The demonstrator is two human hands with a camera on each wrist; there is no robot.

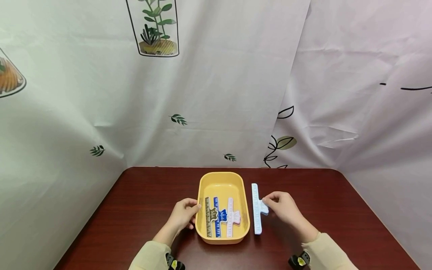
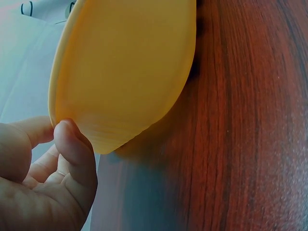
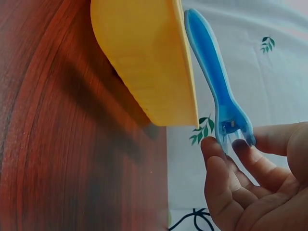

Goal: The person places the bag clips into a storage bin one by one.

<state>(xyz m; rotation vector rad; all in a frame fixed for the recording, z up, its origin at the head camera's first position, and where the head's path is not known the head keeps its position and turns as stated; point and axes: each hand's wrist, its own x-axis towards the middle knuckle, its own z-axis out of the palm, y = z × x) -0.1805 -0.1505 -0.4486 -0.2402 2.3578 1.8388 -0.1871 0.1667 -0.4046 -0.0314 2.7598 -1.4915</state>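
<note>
A light blue long clip (image 1: 257, 210) is pinched by its handle between the thumb and fingers of my right hand (image 1: 285, 208), just right of a yellow tray (image 1: 222, 242). In the right wrist view the blue clip (image 3: 214, 67) is seen end-on, raised above the table beside the tray's wall (image 3: 144, 62). My left hand (image 1: 183, 215) pinches the tray's left rim; the left wrist view shows thumb and finger on the edge of the tray (image 2: 125, 57). Inside the tray lie a dark brown clip (image 1: 209, 221), a blue clip (image 1: 217, 221) and a pink clip (image 1: 230, 221), side by side.
The dark red wooden table (image 1: 152, 195) has its far edge against a pale hanging cloth (image 1: 216, 93) printed with leaves and plants. Similar cloth hangs along both sides. A dark device is strapped at each wrist.
</note>
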